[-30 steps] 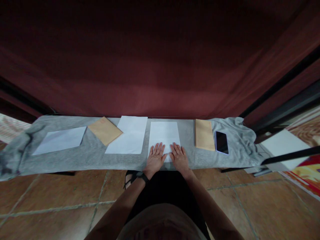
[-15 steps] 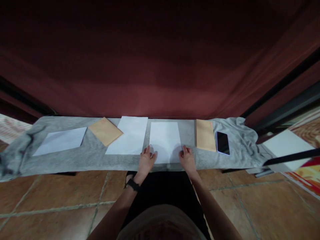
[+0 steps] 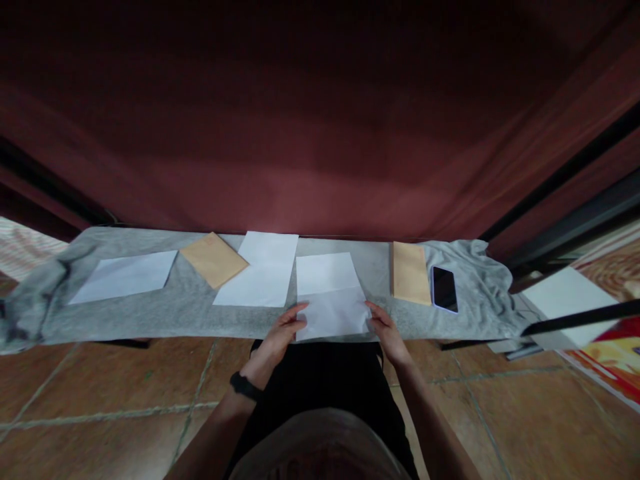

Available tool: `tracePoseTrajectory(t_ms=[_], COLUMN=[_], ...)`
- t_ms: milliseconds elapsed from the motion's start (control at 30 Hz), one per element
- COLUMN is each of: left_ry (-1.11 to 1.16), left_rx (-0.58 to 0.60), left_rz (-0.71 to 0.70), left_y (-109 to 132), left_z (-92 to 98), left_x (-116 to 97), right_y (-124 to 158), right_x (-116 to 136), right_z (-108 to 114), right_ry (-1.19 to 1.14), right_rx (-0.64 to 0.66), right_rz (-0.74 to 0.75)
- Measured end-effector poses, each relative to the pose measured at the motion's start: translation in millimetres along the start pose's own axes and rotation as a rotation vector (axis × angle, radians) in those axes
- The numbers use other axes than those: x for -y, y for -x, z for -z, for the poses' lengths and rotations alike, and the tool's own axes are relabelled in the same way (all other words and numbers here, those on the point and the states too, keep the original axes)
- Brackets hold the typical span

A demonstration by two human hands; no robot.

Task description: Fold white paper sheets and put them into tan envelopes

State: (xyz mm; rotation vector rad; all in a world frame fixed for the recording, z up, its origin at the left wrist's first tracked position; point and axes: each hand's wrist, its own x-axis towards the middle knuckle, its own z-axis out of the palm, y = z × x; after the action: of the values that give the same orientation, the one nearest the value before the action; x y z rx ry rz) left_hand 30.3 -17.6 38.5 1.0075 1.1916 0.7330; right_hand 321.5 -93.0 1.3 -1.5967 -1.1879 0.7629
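Note:
In front of me lies a white sheet of paper (image 3: 327, 273) with a line across its middle. Its lower half is turned up or raised; I cannot tell which. My left hand (image 3: 284, 328) grips the lower part at its left edge, thumb and fingers closed there. At the right edge, my right hand (image 3: 387, 327) has its fingers closed on the same sheet. Left of it is a stack of blank white paper (image 3: 270, 273), partly under a brown envelope (image 3: 214, 260).
A grey cloth (image 3: 190, 320) covers the narrow bench. Brown envelopes (image 3: 411, 273) lie to the right, beside a phone (image 3: 445, 289). Another white sheet (image 3: 123, 277) is at the far left. A dark red panel (image 3: 320, 200) rises behind the bench.
The sheet's near part, flat before, now shows a line across and looks turned up or raised. The sheet and both hands have come slightly toward me.

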Motion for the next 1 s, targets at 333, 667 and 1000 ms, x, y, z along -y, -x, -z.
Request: tracePoseTrajectory(t_ms=[333, 667, 1000], left_ry=[0.156, 0.071, -0.782], left_rx=[0.104, -0.132, -0.347], left_rz=[0.087, -0.13, -0.59], left_y=[36.8, -13.0, -38.2], left_z=[16.3, 18.6, -8.8], left_x=[-16.3, -2.8, 21.3], right_y=[20.5, -14.9, -27.3], right_x=[-0.2, -4.4, 4.6], right_z=[11.1, -4.8, -20.1], right_ry=[0.199, 0.269, 0.681], right_rx=[-0.028, -0.125, -0.179], right_rz=[0.183, 0.11, 0.07])
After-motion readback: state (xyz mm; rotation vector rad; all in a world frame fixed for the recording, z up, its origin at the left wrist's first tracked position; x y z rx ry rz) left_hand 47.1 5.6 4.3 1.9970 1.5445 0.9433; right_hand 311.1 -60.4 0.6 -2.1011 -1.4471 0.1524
